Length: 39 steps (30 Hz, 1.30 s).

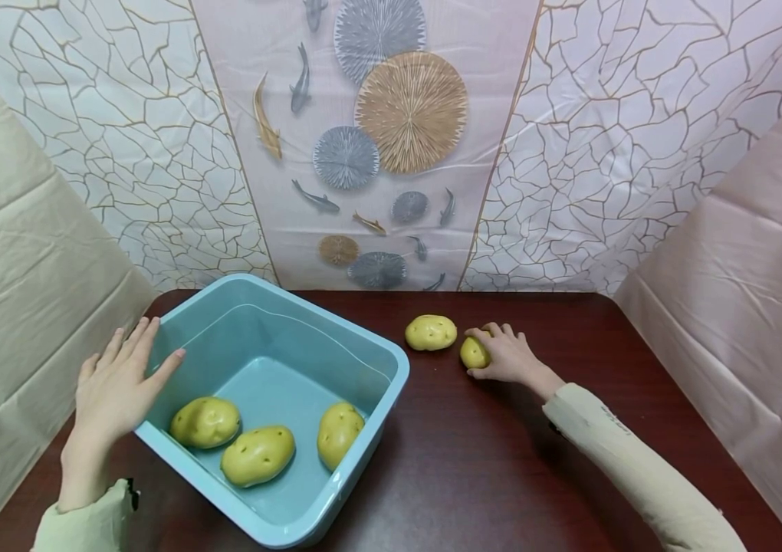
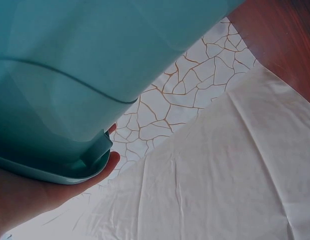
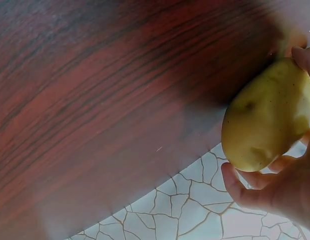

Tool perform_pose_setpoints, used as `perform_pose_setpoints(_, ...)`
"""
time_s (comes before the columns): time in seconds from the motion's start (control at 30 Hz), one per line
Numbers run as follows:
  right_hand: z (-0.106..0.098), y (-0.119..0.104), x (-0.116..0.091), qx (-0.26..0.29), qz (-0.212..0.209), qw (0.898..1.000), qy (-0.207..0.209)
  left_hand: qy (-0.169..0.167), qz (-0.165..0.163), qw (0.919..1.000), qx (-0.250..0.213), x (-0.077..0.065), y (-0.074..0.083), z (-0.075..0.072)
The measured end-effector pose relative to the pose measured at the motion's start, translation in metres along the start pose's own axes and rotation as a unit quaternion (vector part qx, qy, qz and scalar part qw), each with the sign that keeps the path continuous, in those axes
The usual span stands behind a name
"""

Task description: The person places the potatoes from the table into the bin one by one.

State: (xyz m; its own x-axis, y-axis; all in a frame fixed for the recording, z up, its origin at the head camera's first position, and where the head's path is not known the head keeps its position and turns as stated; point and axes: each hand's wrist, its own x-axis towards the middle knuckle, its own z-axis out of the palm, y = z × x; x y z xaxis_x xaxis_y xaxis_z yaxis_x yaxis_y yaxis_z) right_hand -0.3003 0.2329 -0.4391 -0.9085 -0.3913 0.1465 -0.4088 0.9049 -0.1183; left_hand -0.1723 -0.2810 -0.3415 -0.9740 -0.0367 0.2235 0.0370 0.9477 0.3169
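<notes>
My left hand rests on the left rim of a light blue plastic bin, its fingers stretched out. The left wrist view has the bin's outer wall, with the hand along the rim. Three yellow potatoes lie in the bin: one on the left, one in the middle, one by the right wall. Right of the bin, my right hand grips another potato between thumb and fingers, low over the table. Just left of that hand sits one more potato on the table.
The dark reddish-brown wooden table carries everything. Behind it hangs a patterned cloth backdrop. Pale fabric panels slope up at the left and right sides. The bin stands at an angle on the left half.
</notes>
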Motion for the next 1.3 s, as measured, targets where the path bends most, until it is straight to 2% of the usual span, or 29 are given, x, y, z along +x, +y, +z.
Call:
perform_pose_setpoints(0.77, 0.0029, 0.0016, 0.0038, -0.014, -0.014, 1.000, -0.007, 0.001, 0.002, 1.0000, -0.001, 0.0013, 0.0009, -0.0006)
perform_pose_setpoints(1.3, -0.0022, 0.0018, -0.0034, -0.020, -0.018, 0.999, -0.020, -0.002, -0.001, 1.0000, 0.002, 0.0003, -0.0008, -0.0001)
